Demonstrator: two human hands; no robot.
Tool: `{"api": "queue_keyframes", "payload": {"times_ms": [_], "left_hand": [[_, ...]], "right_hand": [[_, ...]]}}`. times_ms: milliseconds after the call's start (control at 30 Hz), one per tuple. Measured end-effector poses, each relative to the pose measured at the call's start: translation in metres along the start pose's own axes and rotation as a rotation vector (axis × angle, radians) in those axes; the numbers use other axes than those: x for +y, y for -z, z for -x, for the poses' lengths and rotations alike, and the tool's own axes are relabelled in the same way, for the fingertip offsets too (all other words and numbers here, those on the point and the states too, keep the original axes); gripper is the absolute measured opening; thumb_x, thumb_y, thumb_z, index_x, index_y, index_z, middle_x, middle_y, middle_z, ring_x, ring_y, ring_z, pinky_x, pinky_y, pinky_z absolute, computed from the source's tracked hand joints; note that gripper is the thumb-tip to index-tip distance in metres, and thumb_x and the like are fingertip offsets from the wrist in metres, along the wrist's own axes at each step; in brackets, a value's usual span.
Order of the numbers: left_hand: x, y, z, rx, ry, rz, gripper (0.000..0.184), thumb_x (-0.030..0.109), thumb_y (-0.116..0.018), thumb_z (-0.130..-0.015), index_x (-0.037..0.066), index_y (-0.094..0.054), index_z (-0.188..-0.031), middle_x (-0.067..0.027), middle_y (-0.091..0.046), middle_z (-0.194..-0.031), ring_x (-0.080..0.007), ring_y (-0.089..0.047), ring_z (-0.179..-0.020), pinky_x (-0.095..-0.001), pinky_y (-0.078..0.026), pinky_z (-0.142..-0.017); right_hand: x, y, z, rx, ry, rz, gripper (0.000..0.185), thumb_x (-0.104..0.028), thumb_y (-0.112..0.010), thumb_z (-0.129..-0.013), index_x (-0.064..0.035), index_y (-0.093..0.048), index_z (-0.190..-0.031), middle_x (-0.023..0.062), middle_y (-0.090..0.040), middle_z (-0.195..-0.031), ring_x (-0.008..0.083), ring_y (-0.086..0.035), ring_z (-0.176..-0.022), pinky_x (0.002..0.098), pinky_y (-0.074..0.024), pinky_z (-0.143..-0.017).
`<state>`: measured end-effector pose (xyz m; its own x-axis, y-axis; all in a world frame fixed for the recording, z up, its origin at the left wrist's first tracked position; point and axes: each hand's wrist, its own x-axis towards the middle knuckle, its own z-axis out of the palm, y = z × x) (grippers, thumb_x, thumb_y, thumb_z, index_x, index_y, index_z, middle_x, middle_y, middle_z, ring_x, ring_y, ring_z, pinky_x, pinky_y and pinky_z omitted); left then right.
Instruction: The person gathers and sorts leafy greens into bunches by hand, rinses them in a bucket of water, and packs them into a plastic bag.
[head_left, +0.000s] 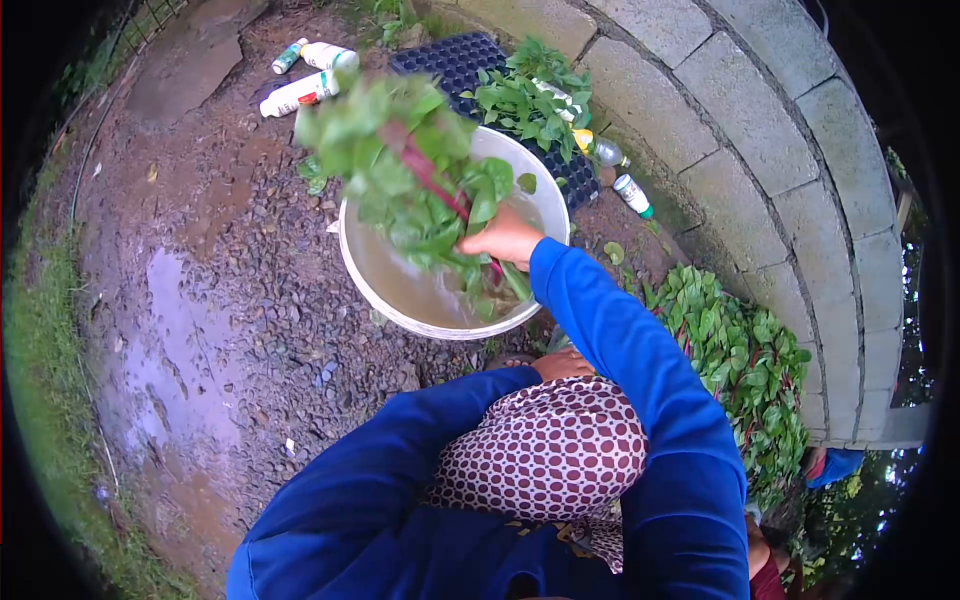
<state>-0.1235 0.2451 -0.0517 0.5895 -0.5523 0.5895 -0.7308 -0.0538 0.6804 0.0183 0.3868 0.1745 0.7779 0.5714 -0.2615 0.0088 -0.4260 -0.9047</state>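
Note:
My right hand (505,238) is closed around a bunch of leafy greens with purple-red stems (400,165), which look like Malabar spinach. The bunch is held over a round white tub (352,255) of murky brownish water (410,290). Its upper leaves are blurred, and some lower leaves hang down to the water. My left hand (565,366) lies by my knee, at the edge of the patterned cloth (550,440). Its fingers are mostly hidden.
A heap of similar greens (735,360) lies at right beside a curved block wall (740,130). Behind the tub are black seedling trays (450,62), other leafy plants (535,95), white bottles (300,92) and a clear bottle (607,152). A muddy puddle (185,340) spreads at left.

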Motion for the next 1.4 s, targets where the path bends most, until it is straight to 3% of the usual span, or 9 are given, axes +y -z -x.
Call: {"api": "queue_keyframes", "payload": {"times_ms": [167,300,500,633,700,900,1000,1133,1400], "left_hand": [[0.027,0.043,-0.011,-0.181,0.178,0.176,0.025,0.016,-0.046,-0.079,0.016,-0.054,-0.103,0.0000,-0.052,-0.112,-0.0171,-0.048,-0.110,-0.0354,-0.033,-0.093],[0.010,0.024,-0.005,0.121,-0.041,-0.022,0.022,0.014,-0.049,-0.078,0.015,-0.057,-0.098,-0.0011,-0.054,-0.110,-0.0177,-0.048,-0.110,-0.0352,-0.034,-0.091],[0.030,0.052,-0.008,-0.138,0.169,0.055,0.024,0.016,-0.055,-0.076,0.015,-0.057,-0.100,-0.0024,-0.053,-0.113,-0.0194,-0.047,-0.112,-0.0357,-0.034,-0.092],[0.024,0.042,-0.006,-0.073,0.124,0.089,0.041,0.020,-0.071,-0.067,0.014,-0.056,-0.104,-0.0047,-0.054,-0.111,-0.0217,-0.047,-0.112,-0.0389,-0.033,-0.093],[0.025,0.043,-0.006,-0.100,0.147,0.116,0.041,0.020,-0.070,-0.068,0.014,-0.055,-0.105,-0.0048,-0.054,-0.111,-0.0219,-0.046,-0.112,-0.0387,-0.033,-0.093],[0.037,0.059,-0.010,-0.184,0.212,0.089,0.043,0.020,-0.071,-0.067,0.013,-0.055,-0.106,-0.0048,-0.053,-0.113,-0.0226,-0.046,-0.111,-0.0383,-0.033,-0.094],[0.042,0.065,-0.014,-0.196,0.240,0.104,0.042,0.020,-0.070,-0.066,0.012,-0.055,-0.104,-0.0053,-0.053,-0.112,-0.0242,-0.047,-0.108,-0.0388,-0.033,-0.094],[0.033,0.053,-0.011,-0.170,0.231,0.121,0.037,0.018,-0.066,-0.066,0.011,-0.056,-0.101,-0.0067,-0.054,-0.109,-0.0259,-0.049,-0.104,-0.0396,-0.034,-0.092],[0.037,0.056,-0.029,-0.143,0.406,0.243,0.028,0.015,-0.062,-0.069,0.010,-0.059,-0.096,-0.0091,-0.058,-0.093,-0.0283,-0.053,-0.096,-0.0410,-0.040,-0.086]], "right_hand": [[0.038,0.010,-0.028,-0.168,-0.260,0.139,0.060,-0.004,-0.075,-0.057,0.0009,-0.053,-0.114,0.0125,-0.061,-0.103,0.0222,-0.058,-0.093,0.0314,-0.0445,-0.084],[0.061,0.007,-0.042,-0.082,-0.039,0.233,0.044,-0.017,-0.077,-0.054,0.0041,-0.064,-0.090,0.0155,-0.063,-0.082,0.0234,-0.059,-0.075,0.0333,-0.0467,-0.070],[0.016,0.021,-0.027,-0.154,-0.147,-0.122,0.050,-0.001,-0.074,-0.061,0.0021,-0.057,-0.107,0.0096,-0.061,-0.099,0.0182,-0.058,-0.088,0.0285,-0.0445,-0.080],[-0.006,0.035,-0.011,-0.174,-0.070,-0.398,0.048,0.003,-0.071,-0.066,0.0000,-0.056,-0.112,0.0082,-0.061,-0.106,0.0167,-0.059,-0.090,0.0267,-0.0449,-0.083],[-0.016,0.034,-0.009,-0.138,-0.259,-0.347,0.047,0.002,-0.071,-0.066,-0.0002,-0.057,-0.111,0.0083,-0.062,-0.104,0.0164,-0.059,-0.090,0.0271,-0.0450,-0.083],[0.030,0.017,-0.021,-0.144,-0.235,0.111,0.043,-0.010,-0.077,-0.055,0.0066,-0.063,-0.092,0.0108,-0.064,-0.087,0.0188,-0.057,-0.075,0.0290,-0.0458,-0.072],[0.030,0.014,-0.018,-0.137,-0.210,-0.031,0.040,-0.010,-0.077,-0.055,0.0052,-0.064,-0.090,0.0104,-0.064,-0.086,0.0187,-0.058,-0.076,0.0297,-0.0455,-0.072],[-0.009,0.035,0.007,-0.093,-0.146,-0.312,0.058,0.006,-0.072,-0.062,0.0017,-0.051,-0.116,0.0083,-0.061,-0.104,0.0168,-0.057,-0.091,0.0282,-0.0458,-0.078],[-0.082,0.117,0.039,0.099,0.088,-0.481,0.041,0.000,-0.068,-0.072,0.0004,-0.055,-0.111,0.0092,-0.061,-0.107,0.0192,-0.059,-0.096,0.0346,-0.0473,-0.088]]}}
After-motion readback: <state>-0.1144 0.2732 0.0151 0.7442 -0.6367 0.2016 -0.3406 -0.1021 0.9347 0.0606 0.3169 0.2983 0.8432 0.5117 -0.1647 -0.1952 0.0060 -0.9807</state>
